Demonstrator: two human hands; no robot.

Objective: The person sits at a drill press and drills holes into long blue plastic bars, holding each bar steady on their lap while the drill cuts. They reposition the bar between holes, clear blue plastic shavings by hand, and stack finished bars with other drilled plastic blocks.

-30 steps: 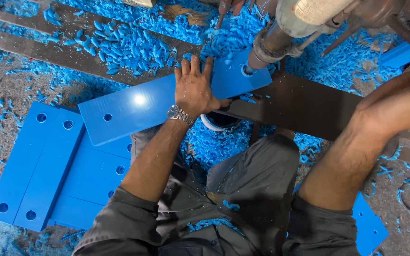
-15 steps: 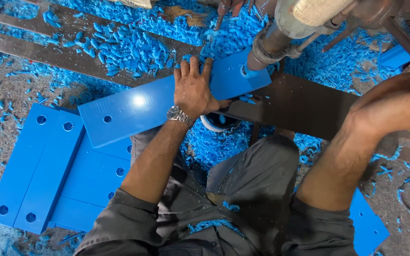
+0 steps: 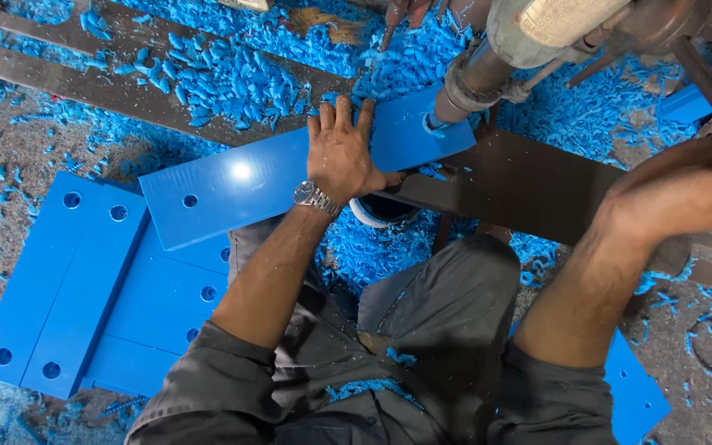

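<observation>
the left hand (image 3: pixel 341 152) lies flat and open, fingers spread, pressing the blue plastic plate (image 3: pixel 274 177) on the dark metal table (image 3: pixel 529 185) under the drill spindle (image 3: pixel 475 82). the right hand (image 3: pixel 702 177) grips the drill lever (image 3: pixel 702 78). blue shavings (image 3: pixel 224 78) lie around; stacked blue plates (image 3: pixel 84 272) lie beside.

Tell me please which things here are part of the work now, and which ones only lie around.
In use:
- left hand, pressed flat on the blue plastic strip
- drill press spindle, down on that strip's end
- right hand, on the feed lever

Lying about:
- stack of drilled blue strips on the floor
- blue shavings
- blue panel
</observation>
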